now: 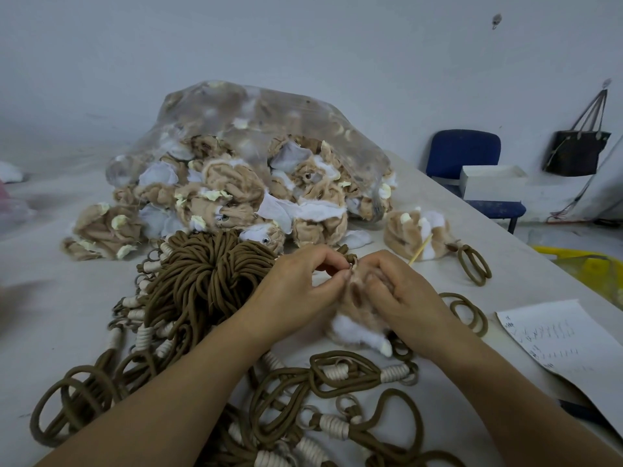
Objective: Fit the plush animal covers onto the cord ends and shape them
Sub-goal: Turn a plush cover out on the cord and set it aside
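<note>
A tan and white plush cover [357,318] is bunched between my hands at the table's middle. My right hand [401,291] wraps around its upper part. My left hand [300,288] pinches a small metal ring on a brown cord end [350,259] at the cover's top opening. A thick bundle of brown cords [205,281] with white-wrapped ends lies to the left. More loose cords [340,375] spread over the near table. A clear bag [269,119] full of tan plush covers lies open behind.
A finished plush piece [418,234] with a brown cord loop and a thin wooden stick [419,249] lies at right. A written paper sheet [569,342] sits at the table's right edge. A blue chair [465,153], white box and hanging dark bag stand beyond.
</note>
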Tool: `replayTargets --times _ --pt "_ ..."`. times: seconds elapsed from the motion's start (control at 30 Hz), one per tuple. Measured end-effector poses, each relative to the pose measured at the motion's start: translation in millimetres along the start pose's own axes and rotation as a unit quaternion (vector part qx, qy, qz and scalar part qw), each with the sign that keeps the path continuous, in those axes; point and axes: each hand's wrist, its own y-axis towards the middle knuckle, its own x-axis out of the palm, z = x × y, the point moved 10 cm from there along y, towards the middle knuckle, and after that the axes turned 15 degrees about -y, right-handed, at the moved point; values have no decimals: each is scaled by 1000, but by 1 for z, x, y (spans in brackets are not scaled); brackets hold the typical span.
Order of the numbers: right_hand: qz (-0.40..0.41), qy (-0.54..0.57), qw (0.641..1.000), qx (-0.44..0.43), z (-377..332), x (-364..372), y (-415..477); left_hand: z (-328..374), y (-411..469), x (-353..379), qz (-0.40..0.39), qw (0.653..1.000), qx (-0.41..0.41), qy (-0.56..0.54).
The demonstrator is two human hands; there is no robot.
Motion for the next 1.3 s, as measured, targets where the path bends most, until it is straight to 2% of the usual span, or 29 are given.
replayTargets --times 0.13,0.27,0.4,0.63,0.83,0.93,1.0,1.1,1.17,1.23,1.3 --pt "15 11 1000 -19 2 1 -3 1 0 0 2 1000 -9 -8" --pt "25 43 999 0 9 1 -4 1 0 1 -3 1000 -12 -15" --pt "12 9 1000 0 6 -1 -2 1 0 2 -7 1000 -12 -23" --pt "58 -65 996 24 13 -10 2 1 -2 7 -42 998 -17 -31" --pt "68 -20 997 23 16 -10 0 -5 -2 6 -37 994 -51 -91" --pt "19 6 999 33 21 -1 -2 -15 1 -2 16 980 -89 -178" --pt "-13 -38 999 25 21 6 -1 -19 1 -7 54 959 -101 -259" --pt "-19 -87 995 52 29 11 0 -26 -1 -9 69 951 -104 -283" --pt "16 2 992 127 42 4 -2 -39 -5 -12 87 953 -127 -263" --pt "60 104 972 203 55 -5 -6 -51 -9 -17 106 959 -145 -219" --pt "82 200 945 246 63 -8 -7 -55 -11 -14 93 969 -148 -173"
